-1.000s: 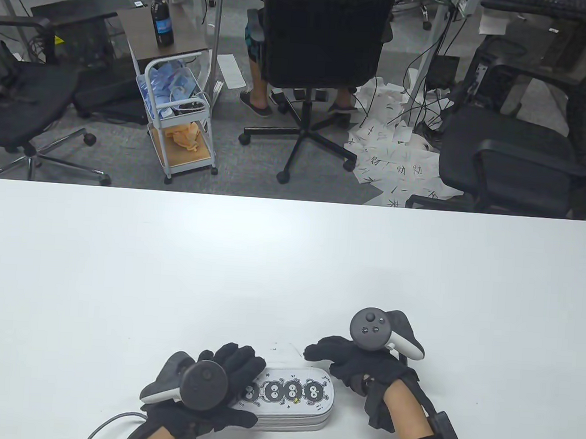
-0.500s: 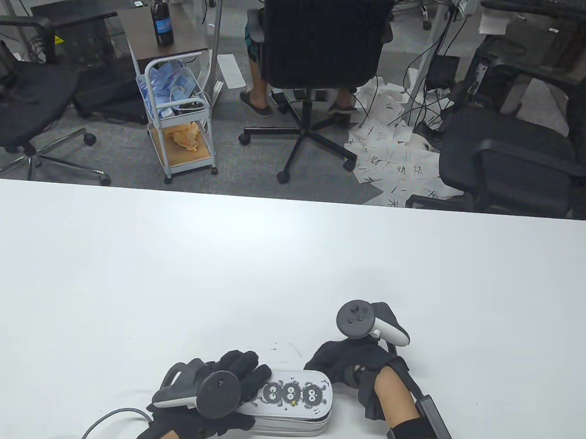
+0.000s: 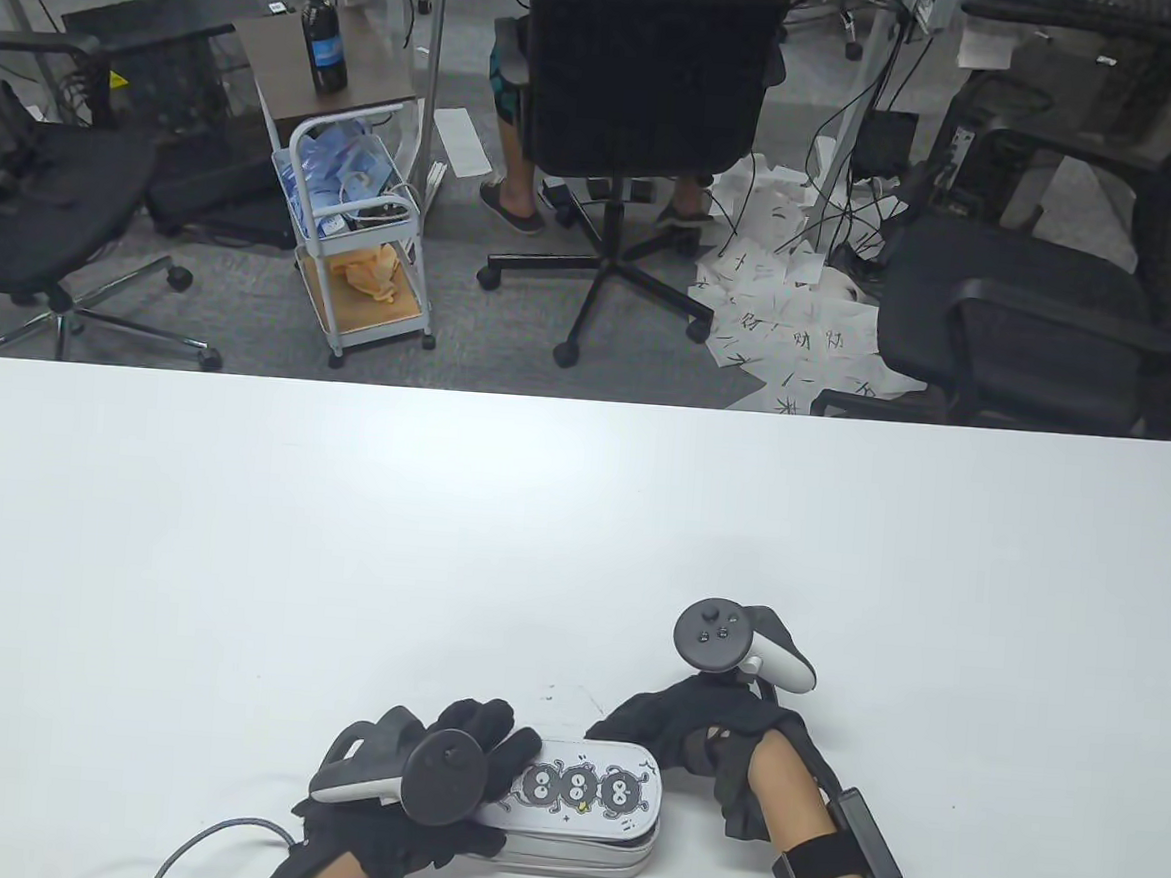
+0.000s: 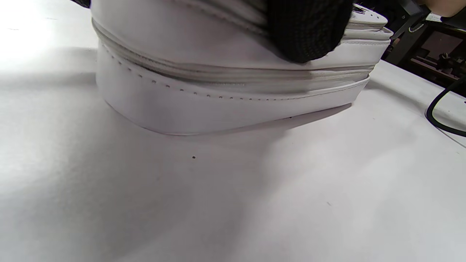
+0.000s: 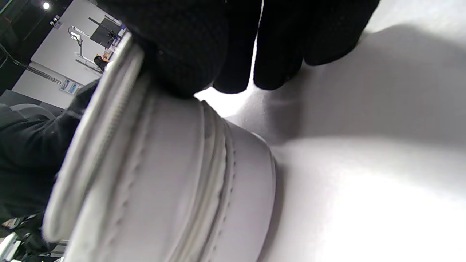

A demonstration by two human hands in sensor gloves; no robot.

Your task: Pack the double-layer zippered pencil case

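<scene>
A white pencil case (image 3: 588, 800) with black soot-sprite drawings lies flat near the table's front edge. My left hand (image 3: 483, 753) holds its left end, fingers spread on the lid. The left wrist view shows one gloved finger (image 4: 305, 32) pressed on the case's front side (image 4: 225, 91), above two closed zipper lines. My right hand (image 3: 630, 728) curls over the case's far right corner. In the right wrist view its thumb (image 5: 174, 47) presses on the case's upper edge (image 5: 174, 182), and the other fingers (image 5: 276, 54) hang behind the case, down to the table.
The white table (image 3: 539, 536) stretches wide beyond the case. A black cable (image 3: 217, 834) trails from my left wrist along the front edge. Office chairs and a small cart stand on the floor beyond the table's far edge.
My right hand has moved left and nearer, closing onto the case's far right corner. My left hand and the case have shifted slightly.
</scene>
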